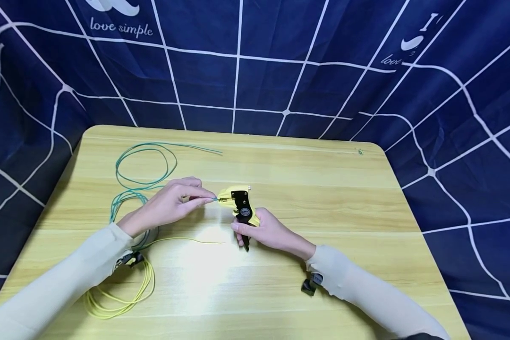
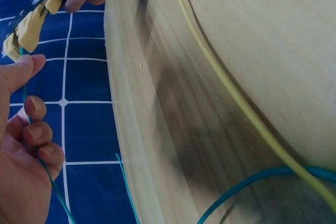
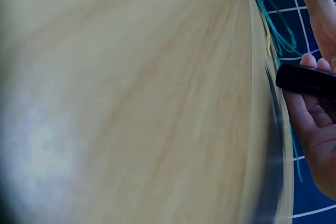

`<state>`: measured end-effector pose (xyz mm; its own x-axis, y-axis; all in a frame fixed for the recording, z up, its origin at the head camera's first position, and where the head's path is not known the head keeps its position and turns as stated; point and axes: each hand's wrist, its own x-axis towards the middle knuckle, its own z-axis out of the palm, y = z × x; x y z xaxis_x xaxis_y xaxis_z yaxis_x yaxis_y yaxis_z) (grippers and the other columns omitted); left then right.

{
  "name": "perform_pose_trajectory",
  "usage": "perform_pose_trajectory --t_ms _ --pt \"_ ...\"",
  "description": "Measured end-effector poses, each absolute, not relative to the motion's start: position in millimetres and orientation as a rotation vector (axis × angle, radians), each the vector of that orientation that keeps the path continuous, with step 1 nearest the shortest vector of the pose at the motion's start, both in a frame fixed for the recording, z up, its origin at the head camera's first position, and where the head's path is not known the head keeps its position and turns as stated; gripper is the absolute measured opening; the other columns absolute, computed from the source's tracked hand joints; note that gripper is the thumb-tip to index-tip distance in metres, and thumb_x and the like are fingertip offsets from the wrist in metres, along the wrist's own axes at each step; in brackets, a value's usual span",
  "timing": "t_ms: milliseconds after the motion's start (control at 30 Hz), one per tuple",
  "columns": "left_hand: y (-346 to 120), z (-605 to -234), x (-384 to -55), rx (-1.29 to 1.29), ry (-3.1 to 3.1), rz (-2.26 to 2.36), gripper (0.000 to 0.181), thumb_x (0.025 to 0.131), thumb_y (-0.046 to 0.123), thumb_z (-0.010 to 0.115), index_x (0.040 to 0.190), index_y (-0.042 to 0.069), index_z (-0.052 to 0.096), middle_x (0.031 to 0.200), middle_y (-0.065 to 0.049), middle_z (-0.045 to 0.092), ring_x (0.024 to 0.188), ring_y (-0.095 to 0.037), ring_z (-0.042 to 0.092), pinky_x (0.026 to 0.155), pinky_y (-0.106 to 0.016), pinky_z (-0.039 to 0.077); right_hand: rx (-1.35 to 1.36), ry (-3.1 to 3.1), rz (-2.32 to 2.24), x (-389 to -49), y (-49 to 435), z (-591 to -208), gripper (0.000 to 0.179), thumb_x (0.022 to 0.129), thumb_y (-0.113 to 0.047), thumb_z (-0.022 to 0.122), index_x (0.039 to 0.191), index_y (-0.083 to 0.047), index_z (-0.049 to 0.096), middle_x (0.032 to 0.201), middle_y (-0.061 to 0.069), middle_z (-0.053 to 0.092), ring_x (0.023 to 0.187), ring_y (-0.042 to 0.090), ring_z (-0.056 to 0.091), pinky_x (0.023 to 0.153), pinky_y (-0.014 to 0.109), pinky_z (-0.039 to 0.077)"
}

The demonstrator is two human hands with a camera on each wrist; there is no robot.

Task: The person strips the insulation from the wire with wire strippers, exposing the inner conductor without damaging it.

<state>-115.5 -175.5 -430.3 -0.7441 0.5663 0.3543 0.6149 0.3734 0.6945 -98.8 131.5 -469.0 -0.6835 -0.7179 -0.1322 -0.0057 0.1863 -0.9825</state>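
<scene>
In the head view my right hand (image 1: 274, 230) grips a yellow and black wire stripper (image 1: 245, 212) by its handles, with the jaws toward the left. Between thumb and index finger, my left hand (image 1: 176, 200) pinches a green wire (image 2: 58, 192) close to its end. That end reaches into the stripper's yellow jaws, as the left wrist view also shows. The other fingers of the left hand curl loosely along the wire. A black handle end (image 3: 302, 78) pokes out of the right hand in the right wrist view.
Loose coils of green wire (image 1: 118, 171) lie at the left of the wooden table (image 1: 323, 198). A coil of yellow wire (image 1: 150, 282) lies nearer, its free end stretching right. Small green scraps (image 1: 360, 151) sit at the far right corner. Blue cloth (image 1: 204, 78) hangs around the table.
</scene>
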Motion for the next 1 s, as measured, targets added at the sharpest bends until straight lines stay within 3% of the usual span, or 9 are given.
perform_pose_trajectory --t_ms 233,1000 --pt "-174.5 -431.2 -115.9 -1.107 -2.552 -1.333 0.018 0.102 0.004 0.078 0.117 0.01 0.086 0.088 0.012 0.061 0.073 -0.009 0.049 0.061 -0.027 0.045 -0.756 1.874 -1.529 -98.3 130.0 -467.8 0.032 0.114 -0.023 0.061 0.107 0.007 0.067 0.082 0.012 0.073 0.078 0.03 0.071 0.085 0.037 0.057" --pt "-171.3 -433.8 -115.0 -1.104 -2.561 -1.306 0.017 0.101 0.005 0.078 0.117 0.008 0.085 0.088 0.009 0.061 0.073 -0.009 0.048 0.061 -0.027 0.045 -0.766 1.894 -1.577 -95.7 126.0 -474.4 0.038 0.114 -0.025 0.061 0.092 0.006 0.068 0.073 0.016 0.069 0.069 0.032 0.068 0.076 0.034 0.054"
